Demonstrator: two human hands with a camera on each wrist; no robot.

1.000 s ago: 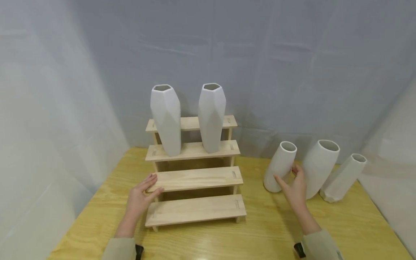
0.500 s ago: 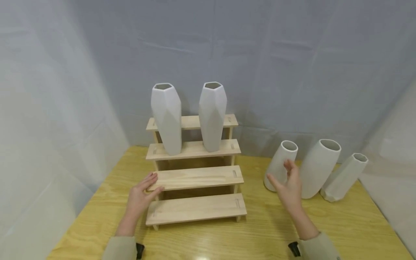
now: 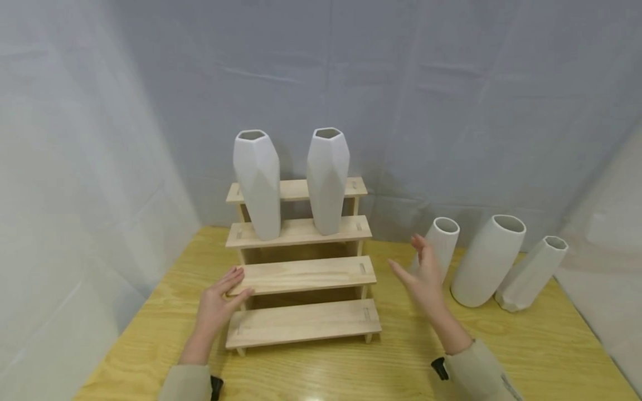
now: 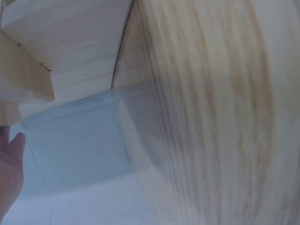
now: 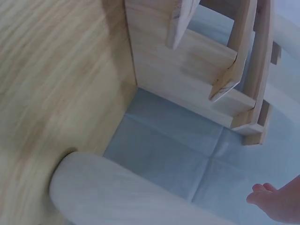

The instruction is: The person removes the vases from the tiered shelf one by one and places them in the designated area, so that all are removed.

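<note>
My left hand [image 3: 217, 301] grips the left end of a step on a wooden tiered display stand [image 3: 306, 275], its thumb by the front edge. In the left wrist view part of that hand [image 4: 10, 173] shows below a wooden end. My right hand [image 3: 426, 281] is in the air with thumb and fingers apart, holding nothing. It partly hides a slim white vase [image 3: 443, 245], which stands on the table behind it. In the right wrist view a white vase [image 5: 112, 190] fills the bottom, and my fingers [image 5: 262, 196] show at the right edge.
Two faceted white vases [image 3: 261, 189] stand side by side on the stand's second-highest step. Right of the slim vase are a wide rounded white vase [image 3: 486, 264] and a smaller faceted white vase [image 3: 530, 275]. Grey cloth [image 3: 401, 100] hangs behind the wooden table [image 3: 321, 373].
My right hand has come off the slim vase and moved left, toward the stand. The left hand and all the vases stay where they were.
</note>
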